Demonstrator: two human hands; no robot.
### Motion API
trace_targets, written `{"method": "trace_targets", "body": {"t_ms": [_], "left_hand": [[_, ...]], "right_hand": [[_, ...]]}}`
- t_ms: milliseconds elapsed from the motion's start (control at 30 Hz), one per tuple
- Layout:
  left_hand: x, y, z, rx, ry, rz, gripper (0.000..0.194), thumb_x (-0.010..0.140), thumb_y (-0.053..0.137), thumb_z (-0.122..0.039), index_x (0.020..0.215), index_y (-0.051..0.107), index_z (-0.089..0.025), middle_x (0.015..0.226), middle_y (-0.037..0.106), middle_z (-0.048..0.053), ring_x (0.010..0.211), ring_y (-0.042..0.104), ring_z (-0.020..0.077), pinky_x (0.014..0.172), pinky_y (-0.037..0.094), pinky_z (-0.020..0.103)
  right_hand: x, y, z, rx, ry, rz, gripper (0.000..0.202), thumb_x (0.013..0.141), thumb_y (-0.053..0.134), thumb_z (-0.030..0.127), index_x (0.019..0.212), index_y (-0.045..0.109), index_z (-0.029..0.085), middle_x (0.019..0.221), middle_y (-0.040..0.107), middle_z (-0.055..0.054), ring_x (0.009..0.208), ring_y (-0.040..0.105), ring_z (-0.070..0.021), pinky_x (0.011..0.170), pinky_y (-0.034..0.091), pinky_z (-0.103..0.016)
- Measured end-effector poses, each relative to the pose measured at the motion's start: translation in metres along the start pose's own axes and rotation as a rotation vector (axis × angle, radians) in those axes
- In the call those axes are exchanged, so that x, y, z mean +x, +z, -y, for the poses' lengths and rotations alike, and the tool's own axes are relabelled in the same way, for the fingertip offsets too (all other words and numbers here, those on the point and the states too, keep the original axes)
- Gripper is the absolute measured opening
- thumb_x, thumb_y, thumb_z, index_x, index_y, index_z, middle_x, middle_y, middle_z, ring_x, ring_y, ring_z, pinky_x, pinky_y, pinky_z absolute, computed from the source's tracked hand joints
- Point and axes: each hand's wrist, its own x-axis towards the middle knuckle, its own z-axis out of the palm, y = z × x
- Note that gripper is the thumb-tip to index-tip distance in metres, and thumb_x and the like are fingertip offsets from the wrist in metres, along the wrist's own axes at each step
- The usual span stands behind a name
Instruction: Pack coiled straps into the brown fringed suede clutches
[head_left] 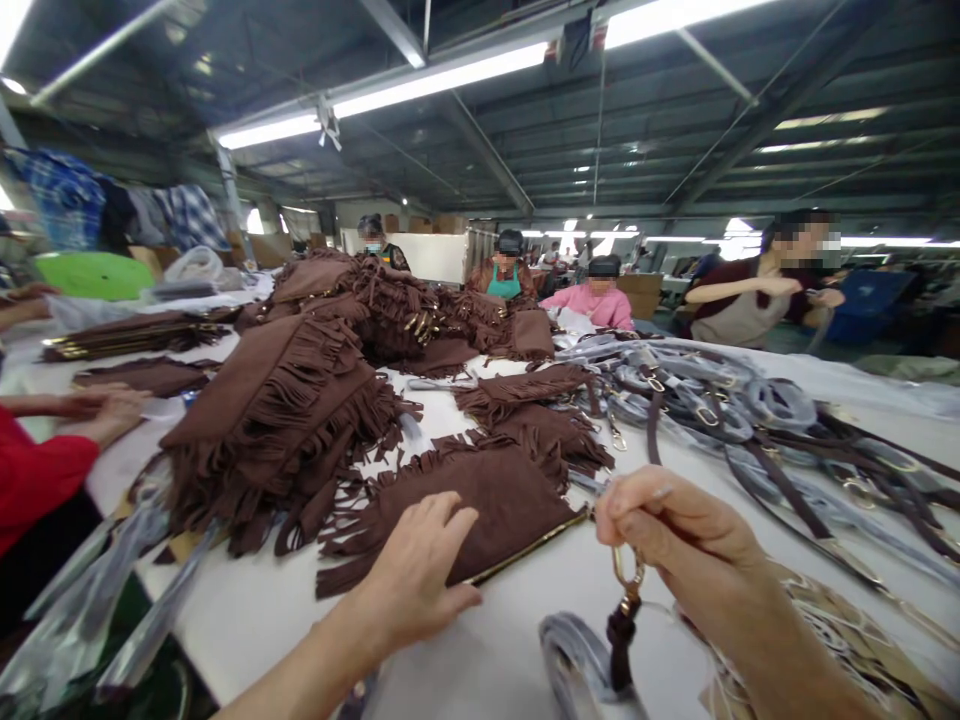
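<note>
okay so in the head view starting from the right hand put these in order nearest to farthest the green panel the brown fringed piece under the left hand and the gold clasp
1. Gold clasp: hanging from the right hand.
2. Brown fringed piece: to its left, under the left hand.
3. Green panel: far left, toward the back.
</note>
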Motion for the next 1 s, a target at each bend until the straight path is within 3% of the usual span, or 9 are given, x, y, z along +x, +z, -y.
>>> {"method": "trace_targets", "body": {"t_ms": [100,233,333,433,533,633,733,867,1000], "left_hand": [[-0.003,0.021,0.027,0.197,-0.093,0.151,0.015,0.087,0.046,-0.013,0.096,0.057,-0.017,0.105,0.063,0.012,0.096,0.059,0.0264,0.085,0.046,0.038],[0.009,0.011,0.042,0.129,-0.192,0.043,0.027,0.08,0.034,0.001,0.086,0.05,-0.02,0.078,0.062,0.005,0.075,0.061,0.0194,0.069,0.043,0.028],[0.012,-0.003,0.044,0.027,-0.214,-0.021,0.024,0.079,0.034,-0.002,0.08,0.05,-0.02,0.073,0.061,0.002,0.069,0.058,0.0173,0.065,0.042,0.026],[0.0,0.002,0.036,0.088,-0.136,0.004,0.022,0.083,0.042,-0.012,0.1,0.053,-0.019,0.099,0.064,0.008,0.091,0.06,0.0225,0.079,0.045,0.032],[-0.015,0.019,0.029,0.188,-0.066,0.105,0.034,0.08,0.051,-0.016,0.114,0.052,-0.017,0.126,0.055,0.016,0.114,0.052,0.0314,0.091,0.043,0.04],[-0.015,0.022,0.034,0.199,-0.117,0.184,0.029,0.08,0.039,-0.003,0.101,0.054,-0.016,0.108,0.063,0.014,0.099,0.059,0.0273,0.084,0.045,0.036],[-0.003,0.003,0.048,0.056,-0.202,0.106,0.024,0.087,0.032,-0.006,0.09,0.052,-0.019,0.082,0.064,0.006,0.076,0.059,0.0204,0.071,0.042,0.028],[0.006,-0.019,0.058,-0.146,-0.173,-0.036,0.021,0.092,0.034,-0.016,0.078,0.05,-0.021,0.071,0.058,0.0,0.067,0.052,0.0161,0.063,0.036,0.024],[0.001,-0.007,0.06,-0.214,-0.162,-0.049,0.021,0.092,0.034,-0.019,0.078,0.049,-0.021,0.068,0.054,-0.002,0.064,0.049,0.0148,0.061,0.032,0.024]], "right_hand": [[0.002,-0.012,-0.01,0.14,0.045,0.038,0.019,0.09,0.061,0.04,0.082,0.059,0.023,0.069,0.062,-0.001,0.063,0.057,-0.0148,0.05,0.042,-0.023],[0.003,0.0,-0.02,0.25,0.378,0.31,0.03,0.089,0.059,0.046,0.077,0.053,0.02,0.063,0.055,0.002,0.044,0.044,-0.0077,0.042,0.028,-0.021],[0.001,0.026,-0.034,0.162,0.564,0.548,0.02,0.087,0.055,0.036,0.077,0.052,0.019,0.067,0.055,0.004,0.043,0.036,-0.0054,0.041,0.024,-0.019],[0.001,0.048,-0.049,-0.191,0.434,0.585,0.012,0.082,0.049,0.016,0.071,0.053,0.019,0.067,0.055,0.003,0.057,0.045,-0.0094,0.052,0.033,-0.02],[0.004,0.049,-0.058,-0.355,0.303,0.557,0.016,0.083,0.048,0.011,0.071,0.057,0.018,0.069,0.059,0.003,0.068,0.05,-0.0119,0.062,0.036,-0.022],[0.005,0.04,-0.054,-0.287,0.332,0.564,0.017,0.087,0.048,0.016,0.081,0.063,0.019,0.072,0.06,0.003,0.067,0.051,-0.0118,0.06,0.037,-0.021],[0.004,0.037,-0.045,-0.205,0.347,0.641,0.018,0.085,0.049,0.014,0.087,0.065,0.021,0.078,0.065,0.003,0.071,0.054,-0.0119,0.061,0.038,-0.02],[0.013,0.053,-0.046,-0.239,0.239,0.73,0.018,0.082,0.05,0.009,0.081,0.063,0.021,0.083,0.067,0.002,0.078,0.056,-0.0138,0.071,0.04,-0.023],[0.027,0.078,-0.068,-0.254,0.249,0.626,0.018,0.079,0.049,0.004,0.07,0.055,0.019,0.075,0.059,0.002,0.073,0.051,-0.014,0.069,0.038,-0.024]]}}
